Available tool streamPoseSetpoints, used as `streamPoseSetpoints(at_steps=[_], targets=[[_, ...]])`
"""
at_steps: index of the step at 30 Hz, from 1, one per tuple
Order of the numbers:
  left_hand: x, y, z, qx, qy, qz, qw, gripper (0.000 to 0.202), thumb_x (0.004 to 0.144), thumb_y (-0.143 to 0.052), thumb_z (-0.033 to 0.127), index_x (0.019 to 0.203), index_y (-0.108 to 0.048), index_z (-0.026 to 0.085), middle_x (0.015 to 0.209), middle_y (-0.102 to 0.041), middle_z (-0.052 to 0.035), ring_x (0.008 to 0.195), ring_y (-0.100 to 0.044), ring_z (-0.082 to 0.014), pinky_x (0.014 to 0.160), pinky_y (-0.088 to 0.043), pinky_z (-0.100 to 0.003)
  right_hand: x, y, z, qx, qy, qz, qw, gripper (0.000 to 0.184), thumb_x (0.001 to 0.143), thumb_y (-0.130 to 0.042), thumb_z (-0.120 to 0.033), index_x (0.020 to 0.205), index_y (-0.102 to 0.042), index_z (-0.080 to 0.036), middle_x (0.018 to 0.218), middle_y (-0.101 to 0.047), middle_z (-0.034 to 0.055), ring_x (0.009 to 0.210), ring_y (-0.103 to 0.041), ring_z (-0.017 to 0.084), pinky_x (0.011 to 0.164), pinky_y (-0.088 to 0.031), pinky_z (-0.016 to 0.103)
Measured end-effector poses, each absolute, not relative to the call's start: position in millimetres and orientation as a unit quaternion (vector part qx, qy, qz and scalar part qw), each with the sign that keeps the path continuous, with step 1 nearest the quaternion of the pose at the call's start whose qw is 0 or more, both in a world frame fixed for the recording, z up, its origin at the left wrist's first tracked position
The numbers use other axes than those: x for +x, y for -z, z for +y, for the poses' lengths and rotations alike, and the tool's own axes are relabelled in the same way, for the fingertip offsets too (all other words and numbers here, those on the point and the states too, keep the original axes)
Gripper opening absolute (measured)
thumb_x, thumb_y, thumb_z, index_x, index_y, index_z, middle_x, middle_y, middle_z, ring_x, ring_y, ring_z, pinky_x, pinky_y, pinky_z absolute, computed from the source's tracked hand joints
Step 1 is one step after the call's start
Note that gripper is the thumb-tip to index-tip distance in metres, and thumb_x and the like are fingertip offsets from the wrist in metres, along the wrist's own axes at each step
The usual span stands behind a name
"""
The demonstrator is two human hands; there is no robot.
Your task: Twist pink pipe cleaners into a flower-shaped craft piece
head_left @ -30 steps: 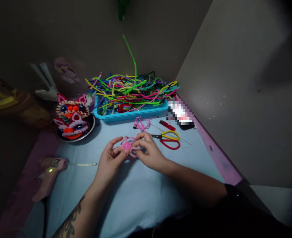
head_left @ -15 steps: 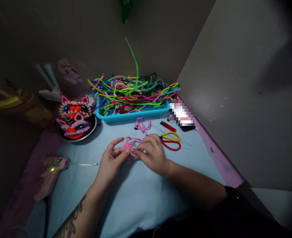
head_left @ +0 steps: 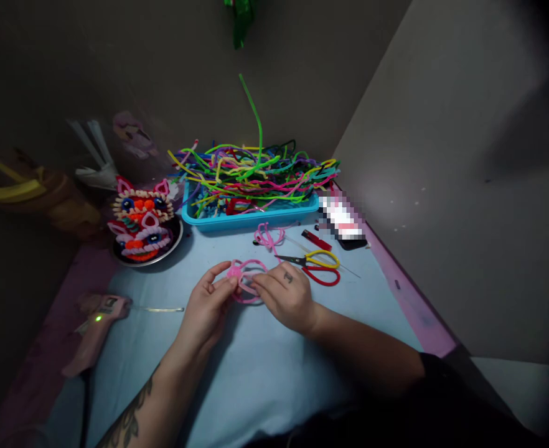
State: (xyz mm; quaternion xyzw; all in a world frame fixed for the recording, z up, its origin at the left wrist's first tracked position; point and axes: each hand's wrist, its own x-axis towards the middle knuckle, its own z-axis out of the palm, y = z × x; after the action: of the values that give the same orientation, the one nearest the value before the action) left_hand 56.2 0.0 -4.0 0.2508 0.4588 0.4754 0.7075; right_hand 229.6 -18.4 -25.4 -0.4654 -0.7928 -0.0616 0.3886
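Between my hands, over the pale blue table cover [head_left: 256, 373], is a looped pink pipe cleaner shape [head_left: 235, 272] with a dense round middle. My left hand [head_left: 211, 295] pinches its left side between thumb and fingers. With closed fingertips my right hand [head_left: 286, 295] grips a loop on the right side. Just beyond lies a second bundle of looped pink pipe cleaners [head_left: 269, 236]. Scissors [head_left: 319, 264] with one yellow and one red handle rest beside my right hand, their blades spread a little.
A blue tray [head_left: 256, 221] heaped with colourful pipe cleaners stands at the back. Left of it, a dark bowl [head_left: 174, 242] holds two fuzzy animal heads. A corded pink glue gun [head_left: 92, 333] lies at the left. A red lighter [head_left: 316, 239] and phone [head_left: 344, 218] lie at the right.
My hands have drawn slightly apart, the left shifting a little leftward with the pink shape. Its loops look wider, and the scissor blades now show more behind my right hand.
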Motion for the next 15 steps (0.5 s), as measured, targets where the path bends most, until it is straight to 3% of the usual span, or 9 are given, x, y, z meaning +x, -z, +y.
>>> streamPoseSetpoints(at_steps=[5,11,15], targets=[[57,7,-1,0.262,-0.472,0.458,0.706,0.059,0.057,-0.091,0.028,0.107,-0.063,0.015,0.065,-0.07,0.0008,0.058,-0.063,-0.0122,0.063,-0.048,-0.024,229,22,-19,-0.454,0.076,-0.8,0.384,0.012,0.092,-0.056,-0.019,0.091,-0.068,-0.022,0.073,-0.069,0.005,0.07,-0.056,0.021,0.064,-0.046,0.037],[62,8,-8,0.34,-0.52,0.487,0.614,0.056,0.064,-0.086,0.029,0.111,-0.058,0.022,0.065,-0.068,0.0068,0.064,-0.065,-0.0125,0.068,-0.048,-0.025,222,28,-21,-0.433,-0.098,-0.764,0.469,0.016,0.092,-0.055,-0.015,0.099,-0.066,-0.025,0.095,-0.074,0.0056,0.09,-0.07,0.019,0.081,-0.059,0.034],[63,8,-10,0.349,-0.516,0.489,0.611,0.056,0.064,-0.085,0.031,0.112,-0.057,0.022,0.066,-0.068,0.0066,0.064,-0.065,-0.013,0.068,-0.047,-0.026,217,33,-23,-0.426,-0.137,-0.733,0.512,0.017,0.09,-0.06,-0.014,0.098,-0.069,-0.026,0.099,-0.078,0.0045,0.093,-0.074,0.018,0.084,-0.061,0.032]])
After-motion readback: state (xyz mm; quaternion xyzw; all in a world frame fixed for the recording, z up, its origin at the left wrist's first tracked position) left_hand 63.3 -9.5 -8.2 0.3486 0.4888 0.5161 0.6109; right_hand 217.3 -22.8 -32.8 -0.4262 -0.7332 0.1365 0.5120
